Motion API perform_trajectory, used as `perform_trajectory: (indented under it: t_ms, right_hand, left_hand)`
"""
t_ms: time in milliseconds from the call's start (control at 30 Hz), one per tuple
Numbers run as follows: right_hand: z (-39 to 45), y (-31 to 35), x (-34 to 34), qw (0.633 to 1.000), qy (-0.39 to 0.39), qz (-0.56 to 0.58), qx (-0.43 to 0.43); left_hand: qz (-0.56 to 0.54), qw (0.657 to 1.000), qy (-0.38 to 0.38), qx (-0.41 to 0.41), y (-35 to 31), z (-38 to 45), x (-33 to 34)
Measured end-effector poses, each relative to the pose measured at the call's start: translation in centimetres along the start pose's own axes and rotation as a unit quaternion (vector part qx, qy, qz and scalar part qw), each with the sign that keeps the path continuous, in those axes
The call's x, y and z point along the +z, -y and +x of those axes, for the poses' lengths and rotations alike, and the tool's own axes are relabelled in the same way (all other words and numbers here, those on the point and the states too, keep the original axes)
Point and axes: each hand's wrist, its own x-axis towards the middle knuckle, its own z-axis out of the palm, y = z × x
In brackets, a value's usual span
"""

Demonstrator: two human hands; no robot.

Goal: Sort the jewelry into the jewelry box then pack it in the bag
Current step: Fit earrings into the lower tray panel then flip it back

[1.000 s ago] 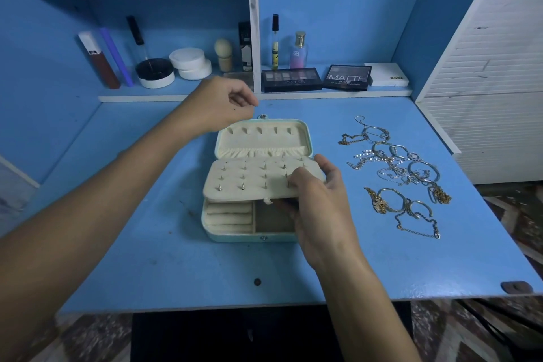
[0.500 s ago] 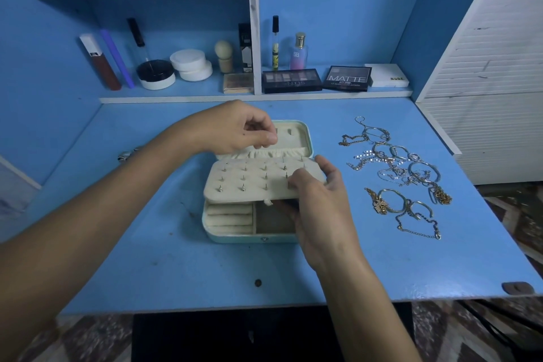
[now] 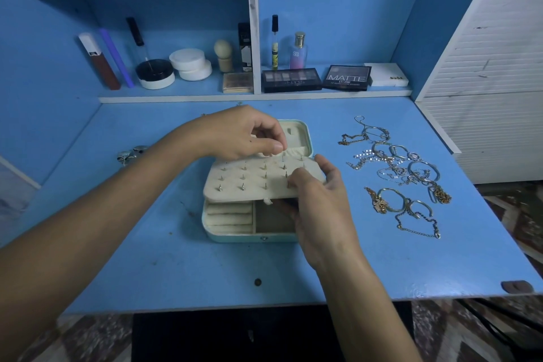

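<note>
A pale green jewelry box [image 3: 235, 236] lies open in the middle of the blue table [image 3: 147, 258]. Its cream earring panel [image 3: 249, 182], studded with several small posts, is lifted over the lower tray. My right hand [image 3: 320, 203] grips the panel's right front edge, thumb on top. Over the panel's back edge, my left hand [image 3: 244, 135] has thumb and fingers pinched together; what it pinches is too small to tell. A heap of gold and silver chains, bangles and rings [image 3: 402, 167] lies right of the box. No bag is in view.
Two small silver pieces [image 3: 130, 153] lie on the table left of my left forearm. Make-up palettes [image 3: 291, 79], jars and bottles fill the shelf behind the table. A white slatted cabinet [image 3: 487, 82] stands at the right. A dark knob [image 3: 516, 286] sits at the table's front right corner.
My left hand came down and right from above the lid to the back edge of the earring panel, covering most of the lid. My right hand and the panel stayed put.
</note>
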Motion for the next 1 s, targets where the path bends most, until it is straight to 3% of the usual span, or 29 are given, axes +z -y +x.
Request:
perform_trajectory:
  t_ms: [1000]
  right_hand:
    - [-0.38,0.44,0.17,1.0,-0.003,0.003,0.001]
  left_hand:
    - [0.015,1.0,0.003,0.01,-0.07,0.2,0.26]
